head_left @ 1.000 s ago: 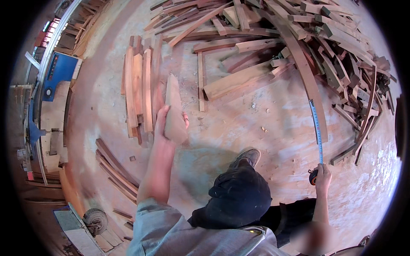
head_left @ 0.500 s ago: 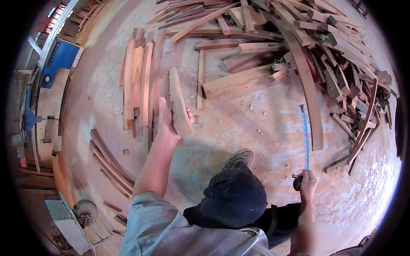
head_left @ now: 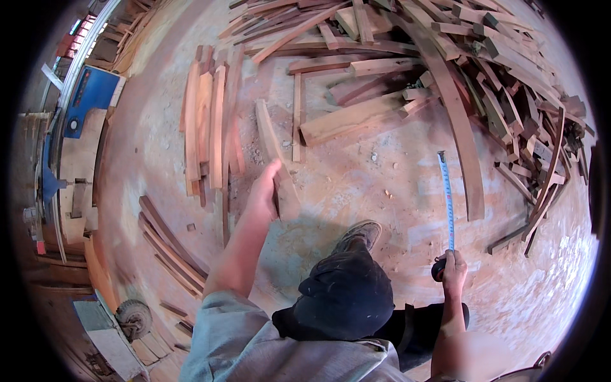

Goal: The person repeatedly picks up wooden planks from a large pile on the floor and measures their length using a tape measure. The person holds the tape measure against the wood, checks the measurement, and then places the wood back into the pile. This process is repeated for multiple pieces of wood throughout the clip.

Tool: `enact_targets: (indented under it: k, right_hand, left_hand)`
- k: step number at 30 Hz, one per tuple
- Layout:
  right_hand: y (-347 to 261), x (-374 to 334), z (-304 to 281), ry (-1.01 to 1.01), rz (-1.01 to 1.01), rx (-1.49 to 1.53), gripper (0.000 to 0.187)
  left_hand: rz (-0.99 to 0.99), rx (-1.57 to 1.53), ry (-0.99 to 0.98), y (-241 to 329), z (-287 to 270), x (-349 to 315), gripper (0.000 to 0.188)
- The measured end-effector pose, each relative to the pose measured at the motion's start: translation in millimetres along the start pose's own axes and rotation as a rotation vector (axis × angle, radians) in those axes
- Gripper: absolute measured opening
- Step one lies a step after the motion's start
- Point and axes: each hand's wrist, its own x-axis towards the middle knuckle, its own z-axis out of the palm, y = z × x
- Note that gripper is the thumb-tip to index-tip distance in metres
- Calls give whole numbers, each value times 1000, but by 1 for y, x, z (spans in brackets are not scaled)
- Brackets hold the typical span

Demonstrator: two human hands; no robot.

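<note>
My left hand (head_left: 264, 191) is closed around the lower part of a short wooden board (head_left: 270, 137), which it holds above the floor with the far end tilted away. The thumb lies along the board's left side; the other fingers are hidden behind it. Over on the right, my right hand (head_left: 454, 270) grips a tape measure with a dark case (head_left: 438, 269). Its blue-white blade (head_left: 447, 204) sticks out forward, the metal hook at the far tip, touching nothing I can make out.
A large heap of timber (head_left: 509, 95) covers the far right, with a long curved plank (head_left: 455, 121) at its near side. Stacked boards (head_left: 205, 121) lie left of centre, curved strips (head_left: 167, 245) nearer. A blue panel (head_left: 94, 99) and a wheeled cart (head_left: 113, 337) stand at the left edge.
My left hand has turned and moved slightly right, bringing the board with it; its fingers beyond the board no longer show. The tape measure in my right hand has shifted a little left.
</note>
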Motion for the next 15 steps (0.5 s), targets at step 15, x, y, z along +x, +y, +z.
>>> enact_targets:
  k: [15]
  right_hand:
    - [15,-1,-3,23,47,-12,25]
  left_hand:
    - [384,680,337,-100,-86,37,56]
